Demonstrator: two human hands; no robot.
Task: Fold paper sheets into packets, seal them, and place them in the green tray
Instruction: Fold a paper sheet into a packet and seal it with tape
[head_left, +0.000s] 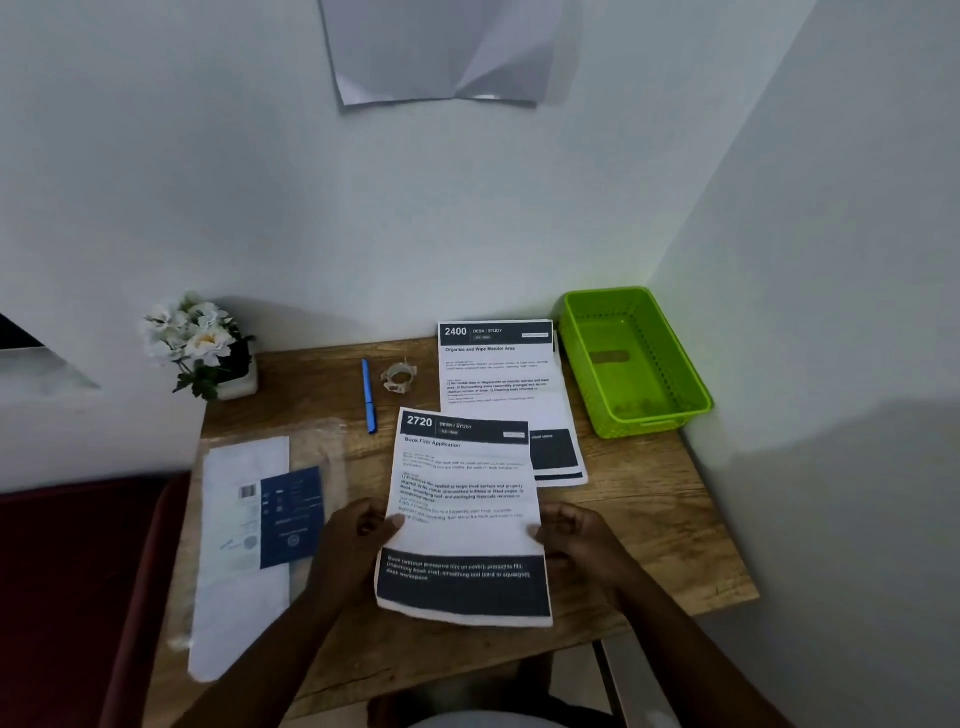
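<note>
Near the front edge of the worktop (649, 525), the left hand (353, 535) and right hand (576, 535) each pinch a side edge of a printed sheet (462, 499) (headed 2720). More sheets (498, 379) lie just behind it, partly under its far corner. The green tray (670, 415) sits at the far right corner. A blue pen (369, 397) and tape roll (399, 376) lie toward the back edge.

The desk (649, 519) carries a tray (636, 364); left of it lie sheets (498, 374), tape (399, 375), pen (369, 396), flowerpot (236, 382), plastic sleeve (249, 545).
</note>
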